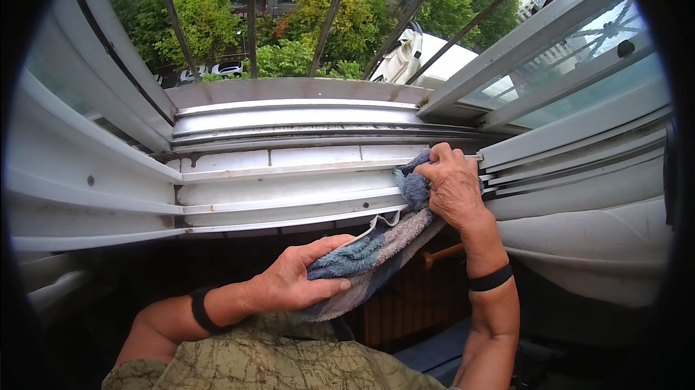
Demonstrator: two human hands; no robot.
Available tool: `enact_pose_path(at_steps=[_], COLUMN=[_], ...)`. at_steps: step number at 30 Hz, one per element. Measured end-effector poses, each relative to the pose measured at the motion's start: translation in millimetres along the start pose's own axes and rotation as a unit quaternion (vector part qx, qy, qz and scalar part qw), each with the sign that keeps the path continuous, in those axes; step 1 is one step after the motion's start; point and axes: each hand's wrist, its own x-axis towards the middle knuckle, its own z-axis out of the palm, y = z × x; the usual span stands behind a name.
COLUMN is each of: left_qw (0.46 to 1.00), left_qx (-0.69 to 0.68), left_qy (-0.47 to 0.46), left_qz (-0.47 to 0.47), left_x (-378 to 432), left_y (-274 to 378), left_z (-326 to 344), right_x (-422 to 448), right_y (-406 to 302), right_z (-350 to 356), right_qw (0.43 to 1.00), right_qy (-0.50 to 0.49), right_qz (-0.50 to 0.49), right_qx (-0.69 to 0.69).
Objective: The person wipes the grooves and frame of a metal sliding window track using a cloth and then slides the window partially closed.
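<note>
One long terry cloth (380, 251), blue, teal and pale pink, stretches between my two hands. My right hand (453, 184) grips its bunched upper end and presses it onto the window's metal sill tracks (288, 192), close to their right end. Lower down and to the left, my left hand (304, 273) holds the hanging part of the cloth between thumb and fingers, in front of the sill. The white tracks run side by side from the left frame to the right one, with dark grime at their left corners and a small dark hole near the front.
Sliding window panes in metal frames stand at left and right (564, 64). Upright metal bars (252, 21) rise beyond the outer ledge (298, 89), with trees, buildings and parked cars far below. A pale curtain (592, 232) hangs at the right. Below the sill is a brown slatted wooden thing (402, 308).
</note>
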Motion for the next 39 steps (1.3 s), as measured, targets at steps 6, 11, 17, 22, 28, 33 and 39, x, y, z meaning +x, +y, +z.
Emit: enact_pose_path(at_steps=[6, 11, 17, 22, 28, 33, 39], left_qw=[1.0, 0.999, 0.998, 0.999, 0.999, 0.999, 0.997], left_qx=[0.012, 0.015, 0.036, 0.003, 0.009, 0.012, -0.039], left_qy=[-0.006, -0.037, -0.044, -0.04, -0.035, -0.031, -0.045], left_qz=[0.014, 0.013, 0.006, -0.013, -0.018, -0.014, -0.054], left_x=[4.5, 8.5, 12.5, 16.7, 28.2, 39.7, 61.1], left_y=[0.8, -2.8, -6.9, 3.3, 0.8, 1.4, -7.4], left_z=[0.0, -0.6, 3.7, 3.0, 9.7, 14.0, 19.4], right_x=[-14.7, -15.9, 3.5, -19.2, -29.9, -27.4, -25.7], right_y=[22.9, 8.0, -25.8, 16.1, 54.2, 68.3, 83.0], right_z=[6.3, -8.8, -6.3, 7.3, 22.6, 22.7, 24.2], right_qw=[0.989, 0.99, 0.996, 0.995, 0.988, 0.984, 0.976], right_qy=[0.084, 0.078, -0.008, 0.032, 0.049, 0.0, -0.025], right_qz=[0.075, 0.003, -0.064, 0.052, 0.121, 0.179, 0.204], right_qx=[0.095, 0.117, 0.057, 0.079, 0.079, -0.005, -0.067])
